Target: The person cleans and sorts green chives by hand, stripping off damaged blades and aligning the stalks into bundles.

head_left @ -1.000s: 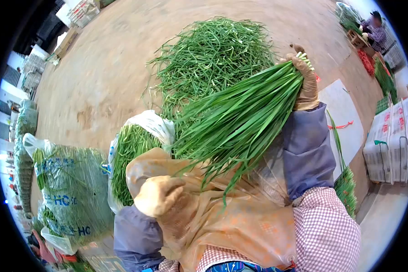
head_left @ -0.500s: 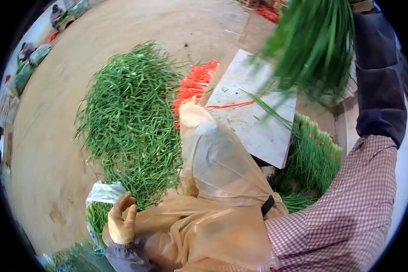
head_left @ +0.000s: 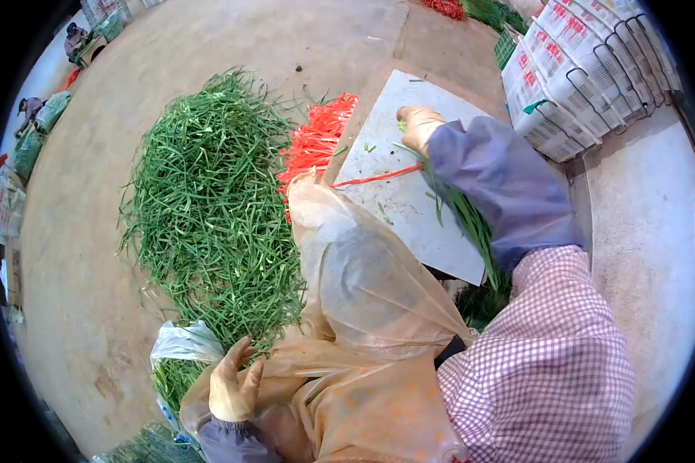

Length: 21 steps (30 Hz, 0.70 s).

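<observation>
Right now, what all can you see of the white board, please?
The white board looks flat and stiff, with straight edges and one corner pointing towards the apron. Its pale surface is marked with small dark specks and green scraps. A red strip and long green leaves lie across it. The right hand, gloved, is over its far part; whether it presses on the board is unclear. The material cannot be told.
</observation>
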Tool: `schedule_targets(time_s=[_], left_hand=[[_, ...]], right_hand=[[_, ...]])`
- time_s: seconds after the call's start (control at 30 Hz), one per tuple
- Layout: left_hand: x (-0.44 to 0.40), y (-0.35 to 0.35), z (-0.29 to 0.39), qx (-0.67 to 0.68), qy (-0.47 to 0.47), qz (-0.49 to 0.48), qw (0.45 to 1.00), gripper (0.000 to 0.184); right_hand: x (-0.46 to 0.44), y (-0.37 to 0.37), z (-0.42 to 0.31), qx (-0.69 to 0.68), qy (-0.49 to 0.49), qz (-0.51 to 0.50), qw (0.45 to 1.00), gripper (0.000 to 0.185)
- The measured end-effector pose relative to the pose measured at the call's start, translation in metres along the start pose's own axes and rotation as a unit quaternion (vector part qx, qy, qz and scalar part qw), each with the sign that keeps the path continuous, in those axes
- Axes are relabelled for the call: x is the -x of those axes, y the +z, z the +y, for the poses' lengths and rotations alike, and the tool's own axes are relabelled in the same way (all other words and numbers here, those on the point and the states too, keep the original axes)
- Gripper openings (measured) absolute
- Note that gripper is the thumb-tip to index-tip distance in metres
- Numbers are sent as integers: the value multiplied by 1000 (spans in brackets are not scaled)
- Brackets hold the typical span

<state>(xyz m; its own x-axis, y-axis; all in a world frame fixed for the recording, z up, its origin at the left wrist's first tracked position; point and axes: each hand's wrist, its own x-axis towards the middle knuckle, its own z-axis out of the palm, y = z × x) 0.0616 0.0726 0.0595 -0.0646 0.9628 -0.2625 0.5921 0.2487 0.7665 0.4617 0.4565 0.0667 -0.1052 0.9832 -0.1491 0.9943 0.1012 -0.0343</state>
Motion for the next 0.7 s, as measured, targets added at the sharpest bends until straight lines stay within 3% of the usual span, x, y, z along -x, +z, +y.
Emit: schedule_targets(time_s=[0.17,0.2,0.3,0.4,0.5,0.6,0.7], left_hand=[[-3,13,-5,-45,-36,-30,998,55],[-4,15,-4,-45,-16,-28,998,54],[-8,18,-3,-33,18,-10,999,53],[-8,18,-3,4,-8,21,1000,53],[-7,19,-8,2,-35,14,999,53],[-13,25,-9,-25,-12,-11,1000,53],[-15,27,-6,-39,20,-24,999,54]], right_hand=[[-10,20,-27,-19,83,14,996,73],[-11,20,-29,-27,99,-17,995,88],[-5,12,-44,-101,136,6,985,96],[0,9,-8,-376,71,22,924,101],[24,-8,49,-328,41,66,942,103],[35,23,108,-326,70,4,943,103],[83,32,81,-325,30,-7,945,108]])
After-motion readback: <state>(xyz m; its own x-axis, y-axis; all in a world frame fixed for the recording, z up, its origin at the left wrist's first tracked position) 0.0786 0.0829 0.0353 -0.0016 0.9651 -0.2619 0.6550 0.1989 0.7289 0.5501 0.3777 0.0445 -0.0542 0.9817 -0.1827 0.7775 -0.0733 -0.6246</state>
